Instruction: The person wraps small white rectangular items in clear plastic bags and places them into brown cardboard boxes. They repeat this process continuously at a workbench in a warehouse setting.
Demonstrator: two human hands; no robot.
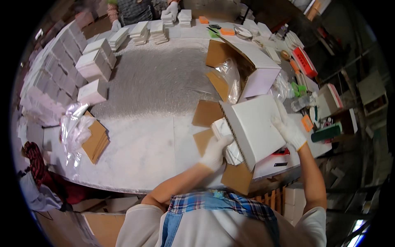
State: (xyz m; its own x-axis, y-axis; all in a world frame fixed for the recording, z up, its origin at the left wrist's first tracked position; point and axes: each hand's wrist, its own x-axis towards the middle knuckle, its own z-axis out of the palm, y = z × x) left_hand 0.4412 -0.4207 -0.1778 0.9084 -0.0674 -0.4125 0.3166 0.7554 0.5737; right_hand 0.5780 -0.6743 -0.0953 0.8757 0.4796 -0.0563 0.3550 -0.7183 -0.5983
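Observation:
A white cardboard box (259, 127) lies on its side at the right front of the table, its brown flaps (237, 178) spread at the left-facing opening. A stack of white tiles (233, 153), seemingly in clear plastic, sits in that opening. My left hand (214, 153), white-gloved, grips the stack, thumb on top and other fingers mostly hidden. My gloved right hand (291, 129) holds the box's right end, thumb on one face and fingers round the edge. Behind it, a second open box (263, 68) has a clear plastic bag (231, 78) at its mouth.
White tile stacks (96, 66) line the left and far edges. Cardboard sheets (96, 138) and plastic film (74, 127) lie at left. A red box (304, 61), a bottle (301, 103) and small tools crowd the right. Across the table a person's gloved hand (172, 10) touches tiles.

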